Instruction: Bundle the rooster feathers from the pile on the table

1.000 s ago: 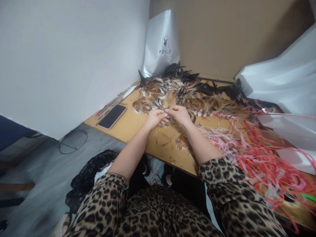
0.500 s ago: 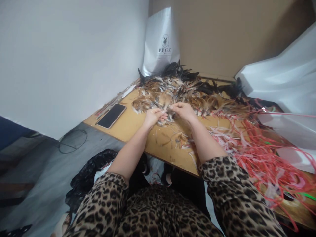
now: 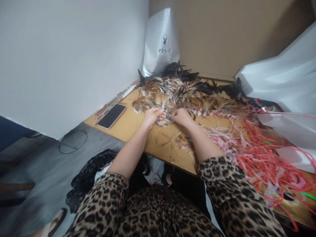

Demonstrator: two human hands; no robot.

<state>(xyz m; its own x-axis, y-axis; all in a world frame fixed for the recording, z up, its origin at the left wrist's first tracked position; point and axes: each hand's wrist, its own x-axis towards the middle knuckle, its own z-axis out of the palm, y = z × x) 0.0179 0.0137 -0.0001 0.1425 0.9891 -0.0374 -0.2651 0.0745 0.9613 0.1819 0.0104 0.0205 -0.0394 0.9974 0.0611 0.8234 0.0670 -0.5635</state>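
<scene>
Both hands work at the near edge of the feather pile on the bench. It is better to pull only a few feathers, slowly, so the quills do not bend. The left hand has a narrow grip on a small tuft; the right hand is curled closed on feathers beside it.

A black phone lies near a white bag.

- My left hand lies curled at the near edge of the feather pile, fingers bent inward.
- My right hand sits just beside it, knuckles up, fingers tucked into the pile.
- Both forearms are bare and converge.
</scene>
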